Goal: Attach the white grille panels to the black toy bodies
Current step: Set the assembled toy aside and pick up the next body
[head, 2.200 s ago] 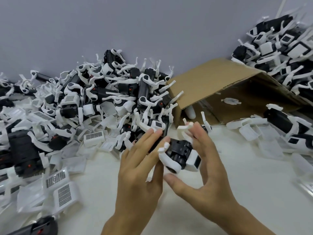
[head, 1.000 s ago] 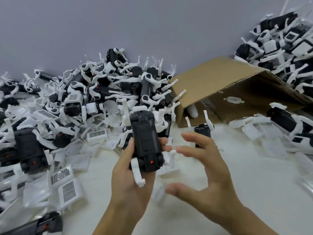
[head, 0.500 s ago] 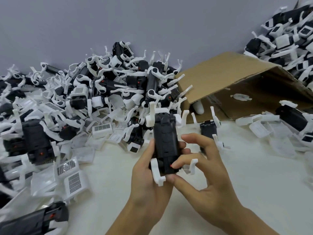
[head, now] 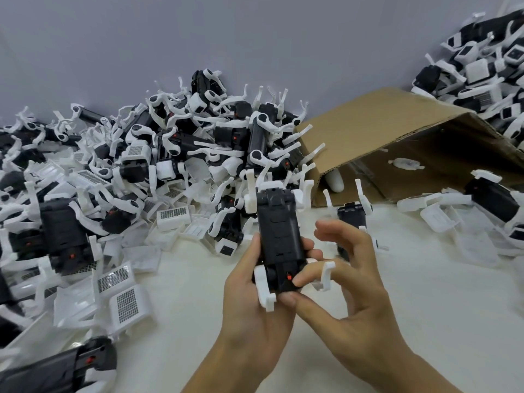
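Grille panels, white with dark mesh faces, lie loose on the near left of the pale counter, in front of a far-left heap of toy bodies that tangles black shells with white legs. At centre, above the near counter, the left hand grips one black toy body upright, thumb along its left flank and fingers wrapped behind. The right hand pinches the body's lower end, thumb beneath and forefinger on the face beside a small red switch; its other fingers are spread loosely. The toy looks light, rigid moulded plastic; its thin white legs seem likely to snap or flex, so the solid black trunk is the safer hold. A panel probably suits a grip by its edges, mesh kept free. To the right, a tipped cardboard box opens toward the counter, and more toys crowd the far right. Open room lies on the near centre and near right.
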`<action>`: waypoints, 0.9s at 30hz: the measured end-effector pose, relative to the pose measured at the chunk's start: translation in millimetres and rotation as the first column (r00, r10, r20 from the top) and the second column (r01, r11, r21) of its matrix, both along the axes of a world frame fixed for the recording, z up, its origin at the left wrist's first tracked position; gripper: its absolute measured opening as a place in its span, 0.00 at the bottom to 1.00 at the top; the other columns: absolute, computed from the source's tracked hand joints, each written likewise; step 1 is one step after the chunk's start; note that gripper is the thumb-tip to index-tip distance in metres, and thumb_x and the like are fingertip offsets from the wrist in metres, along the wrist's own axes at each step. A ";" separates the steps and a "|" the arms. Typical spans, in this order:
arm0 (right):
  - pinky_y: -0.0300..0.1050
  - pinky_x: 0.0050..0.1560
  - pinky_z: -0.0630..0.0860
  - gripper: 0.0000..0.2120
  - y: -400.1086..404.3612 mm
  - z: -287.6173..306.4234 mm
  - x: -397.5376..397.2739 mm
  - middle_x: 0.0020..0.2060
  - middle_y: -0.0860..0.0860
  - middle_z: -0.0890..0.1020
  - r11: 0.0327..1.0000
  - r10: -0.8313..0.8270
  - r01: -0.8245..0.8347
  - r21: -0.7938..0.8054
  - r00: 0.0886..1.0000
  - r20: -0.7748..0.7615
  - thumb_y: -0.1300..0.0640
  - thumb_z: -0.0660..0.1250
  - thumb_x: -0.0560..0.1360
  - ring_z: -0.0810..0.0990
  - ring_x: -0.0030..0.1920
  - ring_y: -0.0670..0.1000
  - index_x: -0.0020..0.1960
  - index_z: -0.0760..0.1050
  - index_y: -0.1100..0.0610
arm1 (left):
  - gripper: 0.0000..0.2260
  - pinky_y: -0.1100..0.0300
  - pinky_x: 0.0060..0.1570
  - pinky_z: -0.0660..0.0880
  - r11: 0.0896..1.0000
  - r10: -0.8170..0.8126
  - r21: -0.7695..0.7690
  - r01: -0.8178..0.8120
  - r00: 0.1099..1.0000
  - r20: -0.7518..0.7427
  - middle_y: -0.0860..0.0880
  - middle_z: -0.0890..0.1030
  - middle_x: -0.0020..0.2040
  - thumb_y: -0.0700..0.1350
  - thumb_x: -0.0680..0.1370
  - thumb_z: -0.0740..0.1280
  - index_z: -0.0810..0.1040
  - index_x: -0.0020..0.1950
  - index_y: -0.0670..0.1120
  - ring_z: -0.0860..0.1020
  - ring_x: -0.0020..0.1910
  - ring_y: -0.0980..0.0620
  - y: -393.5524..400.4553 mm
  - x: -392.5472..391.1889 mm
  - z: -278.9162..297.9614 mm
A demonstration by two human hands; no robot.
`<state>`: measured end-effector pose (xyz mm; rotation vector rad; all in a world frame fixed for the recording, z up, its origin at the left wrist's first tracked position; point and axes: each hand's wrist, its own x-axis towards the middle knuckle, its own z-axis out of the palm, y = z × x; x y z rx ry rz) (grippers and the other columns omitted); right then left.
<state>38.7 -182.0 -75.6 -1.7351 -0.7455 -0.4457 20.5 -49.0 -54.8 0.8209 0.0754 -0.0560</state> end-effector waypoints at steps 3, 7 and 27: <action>0.25 0.63 0.66 0.08 0.6 1.0 -0.2 0.67 0.53 0.71 1.000 -0.001 0.001 -0.010 1.000 -0.007 0.56 0.78 0.67 0.71 0.69 0.42 0.43 0.83 0.49 | 0.26 0.59 0.46 0.80 1.000 -0.005 -0.013 0.005 1.000 -0.003 0.41 0.82 0.45 0.55 0.83 0.53 0.86 0.50 0.40 0.81 0.45 0.47 1.5 0.5 -0.9; 0.30 0.62 0.70 0.08 1.7 1.9 -0.9 0.70 0.49 0.70 1.000 -0.029 0.029 0.008 0.999 -0.014 0.52 0.78 0.66 0.70 0.71 0.44 0.44 0.84 0.43 | 0.26 0.60 0.43 0.80 1.000 -0.006 -0.031 0.006 1.000 -0.017 0.41 0.82 0.45 0.56 0.83 0.53 0.86 0.51 0.40 0.81 0.45 0.47 4.3 2.7 -1.9; 0.26 0.62 0.68 0.08 0.8 1.4 -1.6 0.67 0.48 0.72 1.000 0.001 -0.002 -0.003 0.998 -0.065 0.53 0.78 0.67 0.73 0.67 0.39 0.43 0.83 0.43 | 0.25 0.59 0.44 0.80 0.999 -0.017 -0.042 0.017 1.000 -0.001 0.39 0.81 0.46 0.55 0.84 0.54 0.85 0.53 0.39 0.81 0.45 0.47 4.6 1.2 0.8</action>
